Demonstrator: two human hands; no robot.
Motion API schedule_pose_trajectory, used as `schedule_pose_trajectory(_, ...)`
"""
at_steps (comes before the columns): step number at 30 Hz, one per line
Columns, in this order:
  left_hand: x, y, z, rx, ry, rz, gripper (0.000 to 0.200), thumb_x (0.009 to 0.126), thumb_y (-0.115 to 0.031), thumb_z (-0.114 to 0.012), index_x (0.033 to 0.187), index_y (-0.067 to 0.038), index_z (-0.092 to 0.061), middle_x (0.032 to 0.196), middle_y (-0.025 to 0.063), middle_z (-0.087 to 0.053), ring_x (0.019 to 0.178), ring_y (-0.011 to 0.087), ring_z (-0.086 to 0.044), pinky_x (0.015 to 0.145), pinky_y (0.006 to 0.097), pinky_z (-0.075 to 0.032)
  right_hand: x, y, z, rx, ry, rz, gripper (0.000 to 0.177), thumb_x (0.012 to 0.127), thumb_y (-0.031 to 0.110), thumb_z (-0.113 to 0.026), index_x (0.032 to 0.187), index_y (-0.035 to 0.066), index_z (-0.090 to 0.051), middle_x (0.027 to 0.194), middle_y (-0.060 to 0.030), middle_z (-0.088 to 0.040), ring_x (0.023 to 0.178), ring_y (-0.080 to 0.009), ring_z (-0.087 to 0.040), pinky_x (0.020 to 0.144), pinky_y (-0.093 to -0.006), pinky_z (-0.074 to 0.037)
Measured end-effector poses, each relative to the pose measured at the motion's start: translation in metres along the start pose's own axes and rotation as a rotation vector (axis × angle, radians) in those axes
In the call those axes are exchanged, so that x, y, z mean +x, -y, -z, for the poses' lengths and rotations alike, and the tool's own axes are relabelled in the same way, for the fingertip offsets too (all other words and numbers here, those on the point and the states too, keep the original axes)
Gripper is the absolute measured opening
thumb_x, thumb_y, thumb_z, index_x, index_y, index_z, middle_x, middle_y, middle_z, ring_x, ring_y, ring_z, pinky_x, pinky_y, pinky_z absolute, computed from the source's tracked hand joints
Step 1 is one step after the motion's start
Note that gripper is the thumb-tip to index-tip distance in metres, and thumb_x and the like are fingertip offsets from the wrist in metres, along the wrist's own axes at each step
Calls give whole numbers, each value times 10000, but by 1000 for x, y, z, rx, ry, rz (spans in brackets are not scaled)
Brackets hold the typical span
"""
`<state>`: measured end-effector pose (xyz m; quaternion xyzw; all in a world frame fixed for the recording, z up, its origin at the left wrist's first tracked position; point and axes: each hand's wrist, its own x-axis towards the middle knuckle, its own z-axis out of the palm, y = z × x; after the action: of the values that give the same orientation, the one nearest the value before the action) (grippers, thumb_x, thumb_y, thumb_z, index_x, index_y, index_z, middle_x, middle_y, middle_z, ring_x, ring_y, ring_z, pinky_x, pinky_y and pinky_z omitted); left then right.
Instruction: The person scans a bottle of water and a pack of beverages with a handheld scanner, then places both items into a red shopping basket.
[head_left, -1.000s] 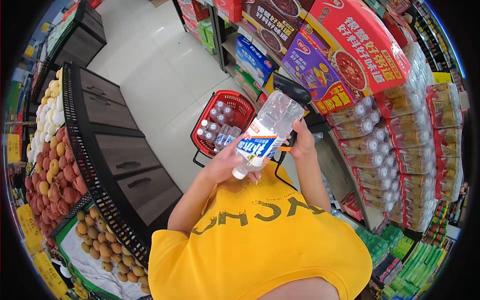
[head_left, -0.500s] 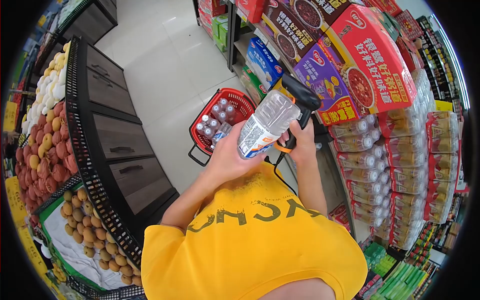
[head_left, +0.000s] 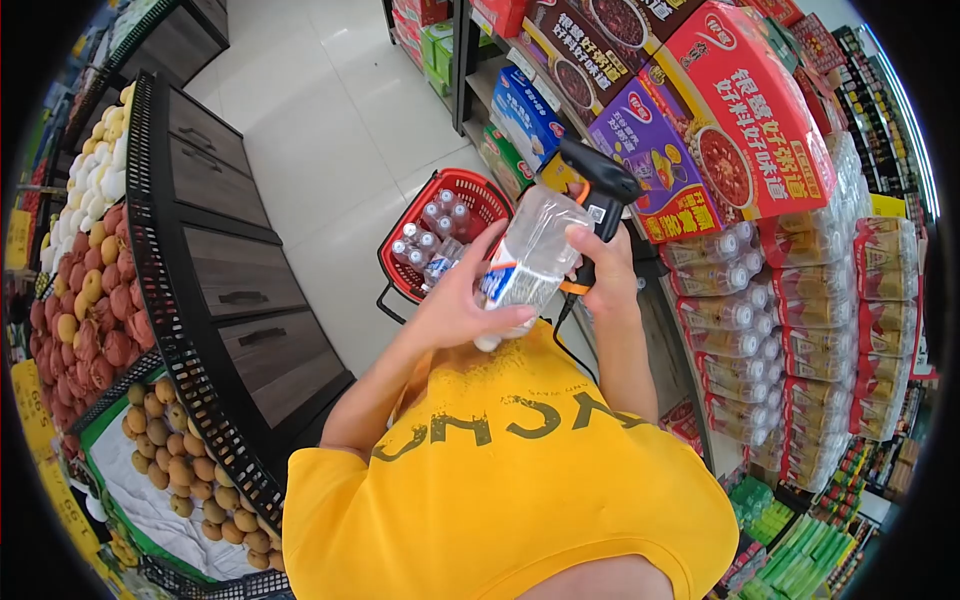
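Note:
In front of my chest, my left hand (head_left: 462,305) is wrapped round a large clear plastic bottle (head_left: 540,240), tilted with its base up and away from me. A blue, white and orange label shows near my fingers. My right hand (head_left: 608,272) grips the handle of a black barcode scanner (head_left: 604,178) with orange trim, its thumb resting against the bottle. The scanner's head is just beyond the bottle's base, and a black cord hangs from its handle. Past my left hand, a red shopping basket (head_left: 473,186) on the floor holds several clear bottles (head_left: 436,240).
On the left, a black-edged stand (head_left: 160,230) displays red and yellow fruit, with brown round fruit (head_left: 185,460) nearer me. Boxed goods (head_left: 745,120) and shrink-wrapped bottles (head_left: 735,350) are stacked at right. Pale tiled floor (head_left: 330,110) runs between them.
The bottle has turned in my left hand, so its printed white panel has rotated away and more blue label shows. My right thumb has come onto the bottle.

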<state>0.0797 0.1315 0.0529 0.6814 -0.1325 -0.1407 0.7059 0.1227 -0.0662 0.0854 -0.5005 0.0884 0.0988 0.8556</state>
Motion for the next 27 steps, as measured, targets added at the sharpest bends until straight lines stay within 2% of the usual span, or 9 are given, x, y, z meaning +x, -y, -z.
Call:
schedule_pose_trajectory(4, 5, 28, 4, -765, 342, 137, 892, 825, -395, -723, 1469, -42, -217, 1303, 143, -542, 1097, 263, -622, 944, 391, -496, -9, 6, -14, -129, 108, 7, 647, 673, 35, -819, 1237, 15, -500, 935, -45, -643, 659, -88, -601, 513, -221, -469)
schedule_pose_trajectory(5, 3, 29, 0, -807, 255, 210, 899, 793, -591, -676, 1422, -55, -320, 1252, 154, -558, 965, 257, -666, 824, 385, -559, -10, 7, -20, -165, 119, 31, 645, 673, 30, -818, 1235, 13, -501, 938, -46, -644, 664, -89, -602, 515, -220, -470)
schedule_pose_trajectory(7, 6, 27, -3, -794, 254, 144, 865, 813, -648, -606, 1386, -47, -367, 1197, 152, -585, 930, 250, -669, 801, 376, -562, -12, 13, -27, -221, 159, 51, 628, 685, 46, -829, 1221, 9, -505, 928, -51, -644, 627, -86, -592, 498, -221, -462)
schedule_pose_trajectory(11, 3, 50, 2, -713, 215, 98, 850, 864, -749, -393, 1320, -34, -454, 1083, 148, -635, 909, 240, -668, 779, 366, -560, -16, 17, -28, -345, 32, 97, 479, 793, 96, -767, 1187, -4, -513, 867, -62, -643, 536, -69, -553, 452, -225, -437)
schedule_pose_trajectory(14, 7, 50, -1, -929, -31, 179, 872, 891, -762, -240, 1308, -35, -481, 1029, 145, -653, 914, 238, -667, 787, 369, -554, -31, 27, -26, -357, 32, 64, 320, 872, 98, -679, 1137, -18, -541, 718, -51, -611, 462, -68, -521, 420, -228, -410)
schedule_pose_trajectory(18, 16, 49, 14, -831, -137, 91, 837, 915, -731, -242, 1354, -50, -452, 1109, 144, -642, 966, 247, -656, 831, 390, -543, -65, 30, -24, -444, 127, -162, 263, 854, 68, -691, 1078, -15, -582, 626, -13, -569, 424, -62, -492, 403, -218, -377)
schedule_pose_trajectory(20, 18, 38, 13, -828, -206, 30, 722, 970, -623, -283, 1361, -37, -439, 1198, 131, -618, 1053, 224, -629, 909, 371, -510, -71, 25, -22, -469, 206, -198, 314, 848, 53, -695, 1129, -18, -573, 624, -5, -560, 428, -57, -486, 408, -217, -375)
schedule_pose_trajectory(22, 19, 21, 11, -834, -279, -16, 609, 1017, -508, -329, 1312, 2, -481, 1193, 115, -624, 1057, 177, -623, 934, 324, -488, -74, 24, -27, -453, 207, -196, 329, 854, 48, -686, 1152, -15, -565, 622, 0, -556, 430, -54, -482, 408, -216, -369)
schedule_pose_trajectory(27, 22, 25, 14, -905, -245, -39, 613, 1025, -503, -300, 1366, -6, -415, 1263, 124, -583, 1110, 194, -601, 969, 332, -472, -83, 30, -34, -433, 242, -157, 365, 862, 28, -667, 1206, -4, -548, 620, 10, -550, 435, -48, -469, 411, -215, -356)
